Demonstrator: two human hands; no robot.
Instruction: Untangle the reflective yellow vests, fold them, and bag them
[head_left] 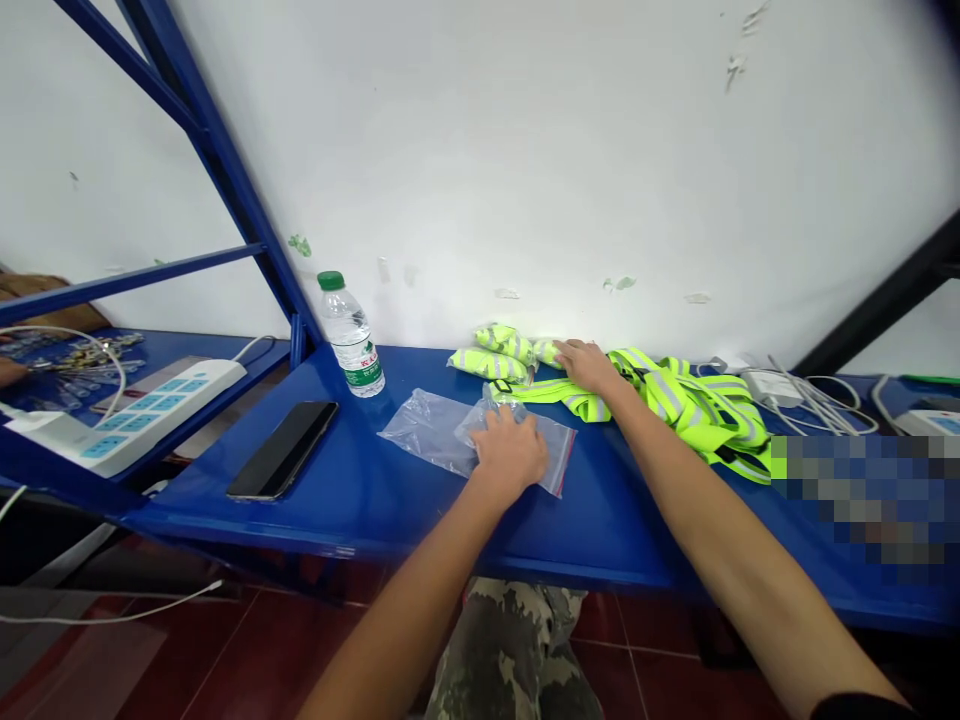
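My left hand [510, 450] is closed, its fingers curled onto a clear plastic zip bag [431, 430] that lies flat on the blue table [330, 520]. Part of the bag is bunched up at the fingertips. Farther back, my right hand [589, 367] wraps over a small neon-yellow bundle of reflective strap [547, 352]; the fingers hide much of it. Beside that bundle, against the wall, are several packed reflective bundles [491, 364] in clear plastic. A loose heap of neon-yellow reflective straps [694, 405] spreads to the right of my right hand, with one strap running left toward the zip bag.
A water bottle [352, 335] with a green cap stands at the back left. A black phone [283, 450] lies near the left edge. Beyond it is a white power strip [142, 415]. White cables and a charger [772, 388] lie at the right. Blue frame bars [225, 190] rise at the left.
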